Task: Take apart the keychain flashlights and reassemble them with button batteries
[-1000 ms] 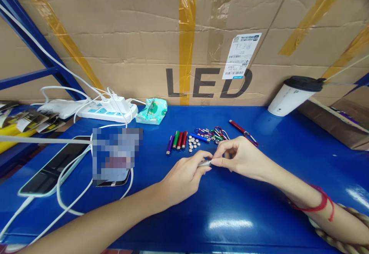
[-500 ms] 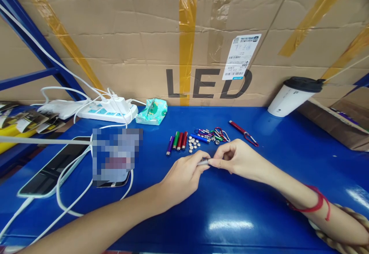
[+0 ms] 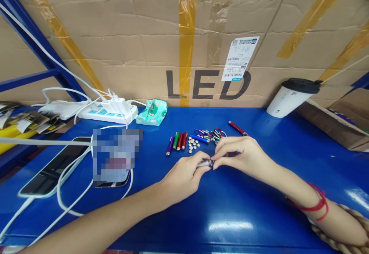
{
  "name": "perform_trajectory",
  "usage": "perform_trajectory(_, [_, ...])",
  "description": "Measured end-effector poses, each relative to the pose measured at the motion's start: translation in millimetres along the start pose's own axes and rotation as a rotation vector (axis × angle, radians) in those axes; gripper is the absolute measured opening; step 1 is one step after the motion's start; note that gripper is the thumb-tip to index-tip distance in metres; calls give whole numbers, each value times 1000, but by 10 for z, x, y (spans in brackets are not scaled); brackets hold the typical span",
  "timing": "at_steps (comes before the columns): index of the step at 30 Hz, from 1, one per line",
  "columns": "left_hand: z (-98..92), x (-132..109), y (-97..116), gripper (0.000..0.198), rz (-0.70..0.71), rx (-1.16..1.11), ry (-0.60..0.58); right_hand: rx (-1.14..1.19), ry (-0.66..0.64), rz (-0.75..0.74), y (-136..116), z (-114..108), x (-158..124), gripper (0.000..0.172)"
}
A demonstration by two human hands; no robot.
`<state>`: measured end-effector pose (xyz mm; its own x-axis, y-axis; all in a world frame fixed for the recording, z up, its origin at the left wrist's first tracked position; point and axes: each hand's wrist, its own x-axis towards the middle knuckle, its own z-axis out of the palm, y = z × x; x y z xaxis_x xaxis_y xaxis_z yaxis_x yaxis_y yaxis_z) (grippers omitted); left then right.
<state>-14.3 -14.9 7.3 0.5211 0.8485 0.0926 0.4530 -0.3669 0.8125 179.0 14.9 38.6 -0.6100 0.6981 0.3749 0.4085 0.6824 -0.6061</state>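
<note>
My left hand (image 3: pixel 181 173) is closed around a small grey metal tube (image 3: pixel 204 163), which looks like a mini keychain flashlight. The tube's dark end points right. At that end, the thumb and fingertips of my right hand (image 3: pixel 240 154) pinch closed; any small part between them is hidden. Just beyond my hands lie several coloured flashlight tubes (image 3: pixel 177 141), purple, green and red, side by side. Beside them are a blue tube (image 3: pixel 200 138), a cluster of silver button cells (image 3: pixel 192 144) and several carabiner clips (image 3: pixel 218 133). Behind my right hand lies another red tube (image 3: pixel 236 127), its far end covered.
At left are a phone (image 3: pixel 54 165), a second device with a blurred screen (image 3: pixel 115 157), white cables and a power strip (image 3: pixel 106 113). A tissue pack (image 3: pixel 152 112) lies behind. A lidded cup (image 3: pixel 292 97) leans at the right by an open carton (image 3: pixel 334 125). A large cardboard box (image 3: pixel 138 46) stands across the back.
My right hand has shifted slightly right and its fingertips have drawn back a little, so the tube's dark end now shows. The red tube's clip is now covered by my right hand.
</note>
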Motion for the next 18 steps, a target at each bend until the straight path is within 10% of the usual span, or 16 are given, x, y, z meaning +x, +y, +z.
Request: perform_trajectory(18, [-50,-30,-93,5,0,-29,-148,-350,-196,-337,36,16,-27,40])
